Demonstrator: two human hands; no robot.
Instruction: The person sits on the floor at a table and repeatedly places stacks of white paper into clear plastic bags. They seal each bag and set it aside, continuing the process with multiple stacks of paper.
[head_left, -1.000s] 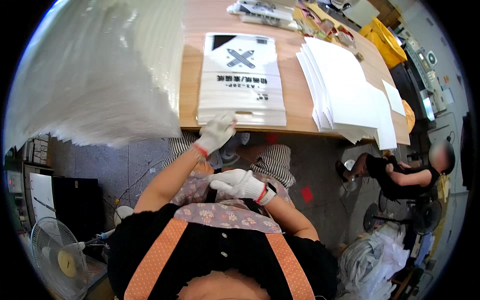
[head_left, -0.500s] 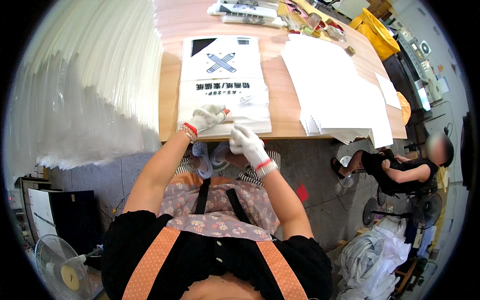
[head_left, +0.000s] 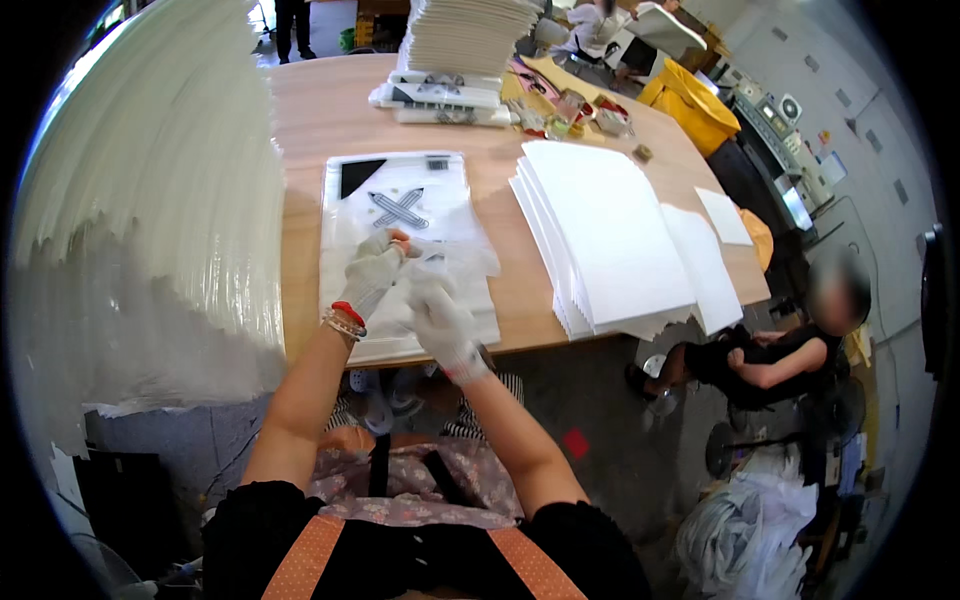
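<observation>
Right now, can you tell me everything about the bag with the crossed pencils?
The bag looks like thin, whitish plastic, printed with crossed pencils, a black corner patch and a small barcode. It lies on the wooden table, its near end by the table's edge, its film wrinkled and flaring out on the right. The gloved left hand and right hand are at its middle; blur hides exactly what they grip.

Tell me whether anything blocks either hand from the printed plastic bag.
Nothing visible does: the left hand and right hand are right over the printed plastic bag. The white paper stack lies off to their right, out of the way.
</observation>
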